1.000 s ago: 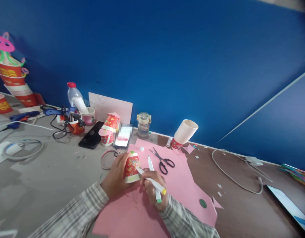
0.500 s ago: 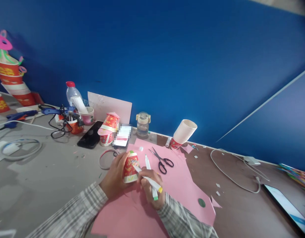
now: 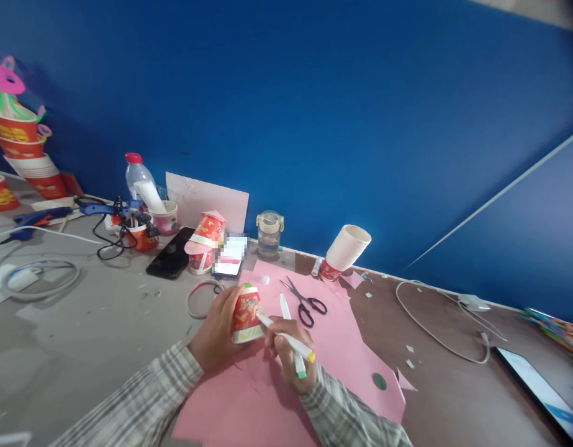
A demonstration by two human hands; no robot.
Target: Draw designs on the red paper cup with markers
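My left hand (image 3: 220, 332) is closed around a red patterned paper cup (image 3: 246, 318), held upside down and slightly tilted above pink paper (image 3: 333, 366). A bit of green shows at the cup's top, and yellow marks are on its pale lower band. In my right hand (image 3: 290, 347) are two white markers: a yellow-ended marker (image 3: 293, 344), its tip at or close to the cup's right side, and a green-ended marker (image 3: 285, 305) pointing away from me. Black-handled scissors (image 3: 305, 305) lie open on the pink paper, just beyond my right hand.
Behind my hands stand a decorated cup figure (image 3: 207, 239), a lit phone (image 3: 230, 254), a dark phone (image 3: 171, 253) and a lidded jar (image 3: 269, 233). A tall cup stack (image 3: 346, 251) leans near the blue wall. A white cable (image 3: 435, 347) curls at right; glue guns (image 3: 39, 218) lie left.
My right hand has shifted slightly right with both markers, drawing the yellow-ended marker's tip from the cup's front toward its right edge. The left hand and cup hold nearly still.
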